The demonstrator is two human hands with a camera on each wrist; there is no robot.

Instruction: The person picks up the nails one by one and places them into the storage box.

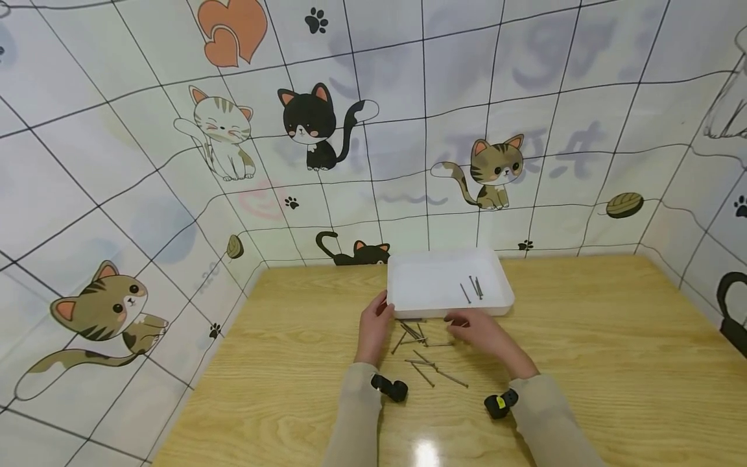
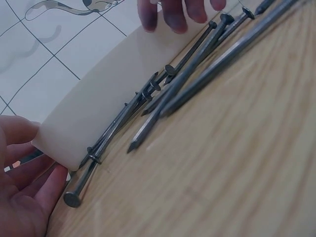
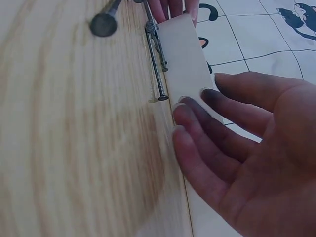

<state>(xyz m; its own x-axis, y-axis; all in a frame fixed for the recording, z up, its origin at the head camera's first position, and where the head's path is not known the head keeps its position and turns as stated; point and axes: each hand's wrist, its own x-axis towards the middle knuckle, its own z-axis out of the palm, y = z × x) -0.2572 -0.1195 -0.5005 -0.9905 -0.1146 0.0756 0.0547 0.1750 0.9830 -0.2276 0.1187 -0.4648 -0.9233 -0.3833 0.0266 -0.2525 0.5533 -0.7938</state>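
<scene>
My left hand (image 1: pixel 374 329) holds the near left corner of a white shallow tray (image 1: pixel 443 312). In the left wrist view, its thumb and fingers (image 2: pixel 52 180) are at the tray's end wall. The right hand (image 1: pixel 480 332) is at the tray's near side, its fingers loosely bent and nothing held in them. In the right wrist view those fingers (image 3: pixel 190 148) are beside the tray wall (image 3: pixel 183 52). Several steel nails (image 1: pixel 413 332) lie in a loose pile on the table just in front of the tray. A few more nails (image 1: pixel 476 287) lie inside it, toward the right.
The wooden table (image 1: pixel 280 389) runs back to a wall (image 1: pixel 403 155) printed with cats and grid lines. More nails (image 1: pixel 434 371) are scattered nearer to me, between the forearms. Each wrist carries a small black camera (image 1: pixel 390 388).
</scene>
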